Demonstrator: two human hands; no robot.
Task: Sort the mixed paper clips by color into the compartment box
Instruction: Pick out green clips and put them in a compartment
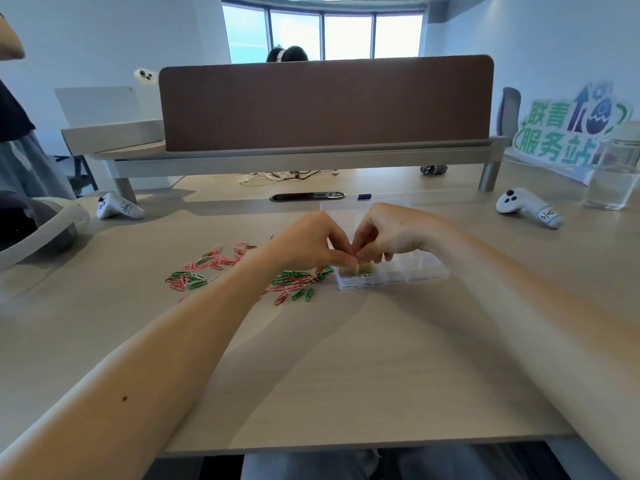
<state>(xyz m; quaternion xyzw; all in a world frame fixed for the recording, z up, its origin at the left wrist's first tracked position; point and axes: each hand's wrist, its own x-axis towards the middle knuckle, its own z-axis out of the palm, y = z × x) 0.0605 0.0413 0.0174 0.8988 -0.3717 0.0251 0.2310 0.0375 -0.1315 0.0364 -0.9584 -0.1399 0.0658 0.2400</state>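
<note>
From the head cam, you've got both hands bunched over the near-left corner of the clear compartment box (415,268), so I'd drop that yellow bit (362,263) straight down into one cell and keep your fingertips low so nothing hops next door. Your left hand (311,244) and right hand (391,233) are knuckles-up, fingers curled, tips meeting; honestly can't tell which one is pinching it. The red and green paper clips (291,282) lie loose on the desk (346,358), just beside the box's left edge.
</note>
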